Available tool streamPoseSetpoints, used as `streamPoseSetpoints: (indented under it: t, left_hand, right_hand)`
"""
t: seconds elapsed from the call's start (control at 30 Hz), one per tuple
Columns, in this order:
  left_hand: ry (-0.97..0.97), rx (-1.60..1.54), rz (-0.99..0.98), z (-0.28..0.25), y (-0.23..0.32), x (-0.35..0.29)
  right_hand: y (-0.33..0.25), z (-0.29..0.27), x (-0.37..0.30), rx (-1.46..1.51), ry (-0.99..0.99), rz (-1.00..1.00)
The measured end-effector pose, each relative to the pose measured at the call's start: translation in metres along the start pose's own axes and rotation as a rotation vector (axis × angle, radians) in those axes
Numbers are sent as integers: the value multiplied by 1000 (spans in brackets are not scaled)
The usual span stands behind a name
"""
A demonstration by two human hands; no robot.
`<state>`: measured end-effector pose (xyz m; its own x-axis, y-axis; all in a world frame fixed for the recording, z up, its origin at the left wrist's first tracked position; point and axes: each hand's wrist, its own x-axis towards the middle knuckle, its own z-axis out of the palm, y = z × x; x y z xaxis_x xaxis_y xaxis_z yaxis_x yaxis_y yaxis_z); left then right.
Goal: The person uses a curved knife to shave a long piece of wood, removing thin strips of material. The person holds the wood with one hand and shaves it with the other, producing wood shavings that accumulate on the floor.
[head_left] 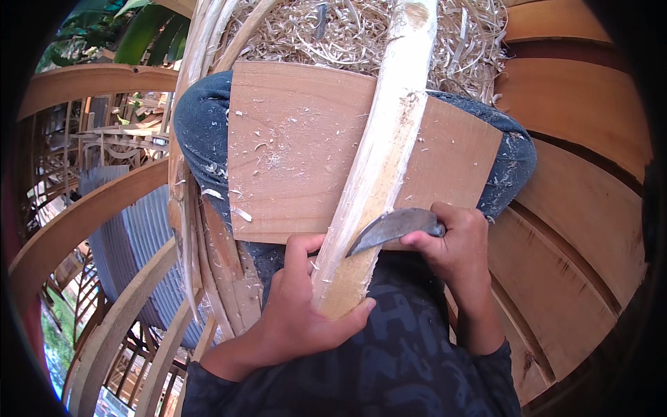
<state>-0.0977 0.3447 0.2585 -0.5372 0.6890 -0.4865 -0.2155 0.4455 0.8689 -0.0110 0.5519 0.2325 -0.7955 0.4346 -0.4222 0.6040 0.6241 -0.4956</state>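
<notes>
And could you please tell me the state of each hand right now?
Left hand: closed, holding the near end of the pale wooden strip.
Right hand: closed, holding the curved knife.

The person's bare left hand curls in a grip, thumb stretched to the right; the bare right hand is clenched, thumb pointing left; both forearms slant inward.

The person has two hands: one left hand, one right hand. There are one curved knife, one split wooden pole, one flat board, two denim-covered knees, one heap of shavings and at least four wide planks.
</notes>
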Motion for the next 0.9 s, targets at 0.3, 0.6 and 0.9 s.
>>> streamPoseSetpoints:
  t: [0.3, 0.6, 0.9]
  left_hand:
    - [-106, -114, -116, -6, 4, -8]
    - [69, 143, 96, -2, -6, -1]
    - [35, 39, 16, -6, 0, -2]
  right_hand:
    - [49, -21, 34, 78, 298, 364]
    - [-18, -11, 17, -80, -63, 26]
    - [3, -12, 43, -120, 45, 144]
